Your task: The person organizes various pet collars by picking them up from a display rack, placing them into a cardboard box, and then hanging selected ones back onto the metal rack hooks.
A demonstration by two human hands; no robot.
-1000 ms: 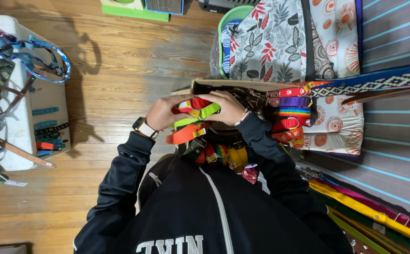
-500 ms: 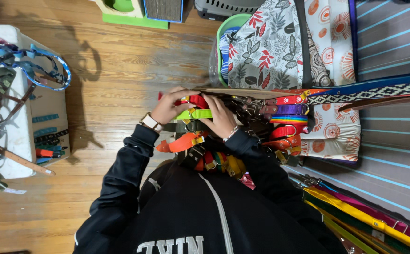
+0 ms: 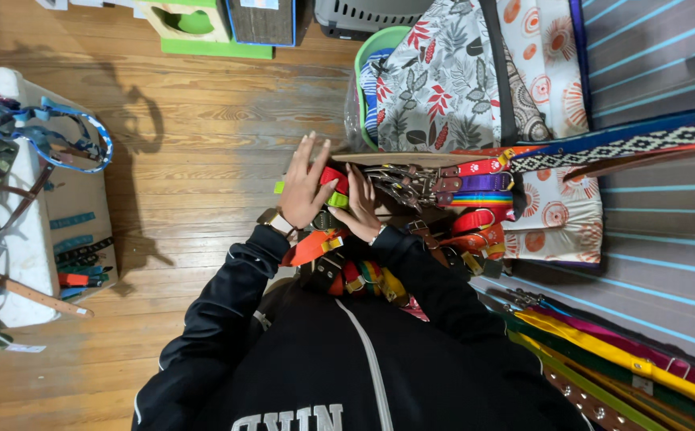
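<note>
Sorting through hanging collars: nearest, a bunch of bright collars (image 3: 347,275) dangles just past the dark jacket. Left hand (image 3: 306,187) lies flat, fingers spread, its grip wide over a red collar (image 3: 333,177); right hand (image 3: 361,206) presses beside it, grip unclear. Farther right hang rainbow collars (image 3: 475,199); beyond, floral bags (image 3: 443,80). Closing fingers around one strap seems the next need.

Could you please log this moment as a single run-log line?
left hand: open, on red collar | right hand: touching collars | wood floor
</note>
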